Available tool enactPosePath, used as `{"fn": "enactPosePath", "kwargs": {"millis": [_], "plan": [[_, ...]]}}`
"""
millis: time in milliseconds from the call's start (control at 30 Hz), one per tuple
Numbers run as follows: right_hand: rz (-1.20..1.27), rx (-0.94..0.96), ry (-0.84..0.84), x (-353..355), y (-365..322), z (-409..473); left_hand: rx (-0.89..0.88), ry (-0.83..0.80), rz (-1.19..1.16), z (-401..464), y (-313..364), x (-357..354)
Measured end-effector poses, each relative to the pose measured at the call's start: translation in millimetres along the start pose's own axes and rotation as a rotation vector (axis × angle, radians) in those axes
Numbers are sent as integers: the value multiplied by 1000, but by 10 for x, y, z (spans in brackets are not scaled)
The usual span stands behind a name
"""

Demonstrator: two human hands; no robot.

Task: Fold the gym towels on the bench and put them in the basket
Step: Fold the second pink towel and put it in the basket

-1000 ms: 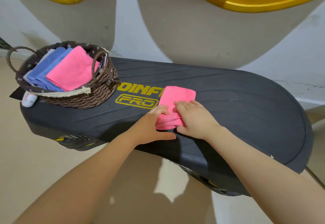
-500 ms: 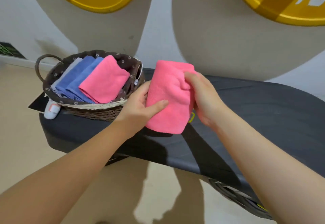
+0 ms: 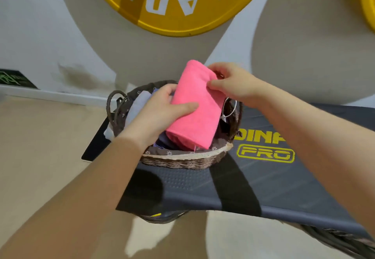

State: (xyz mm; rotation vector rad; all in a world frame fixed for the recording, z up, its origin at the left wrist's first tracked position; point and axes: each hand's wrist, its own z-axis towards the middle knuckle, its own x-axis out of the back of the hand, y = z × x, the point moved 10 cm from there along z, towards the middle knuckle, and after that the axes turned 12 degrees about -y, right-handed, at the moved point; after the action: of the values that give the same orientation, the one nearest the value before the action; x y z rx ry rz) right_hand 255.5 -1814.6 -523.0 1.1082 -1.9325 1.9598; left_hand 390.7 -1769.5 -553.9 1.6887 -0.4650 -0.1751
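A folded pink microfibre towel [image 3: 194, 104], soft and napped, hung tilted directly above the woven wicker basket [image 3: 182, 160], its lower edge dipping inside the rim. The left hand [image 3: 160, 114] gripped its left side, thumb laid across the front; the right hand [image 3: 233, 84] pinched its upper right corner. Inside the basket, lined with brown flower-print cloth, lay folded blue towels [image 3: 140, 104]. The basket stood on the dark, dimpled bench [image 3: 284, 187], just left of its yellow "PRO" lettering [image 3: 265, 154].
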Motion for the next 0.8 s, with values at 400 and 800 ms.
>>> {"fn": "enactPosePath", "kwargs": {"millis": [400,800], "plan": [[-626,-462,-144,-372,499,332,-39,-103,635,210,-243,-254],[-732,-568,109,-553,631,243,-78,125,1304,13,-292,-321]]}}
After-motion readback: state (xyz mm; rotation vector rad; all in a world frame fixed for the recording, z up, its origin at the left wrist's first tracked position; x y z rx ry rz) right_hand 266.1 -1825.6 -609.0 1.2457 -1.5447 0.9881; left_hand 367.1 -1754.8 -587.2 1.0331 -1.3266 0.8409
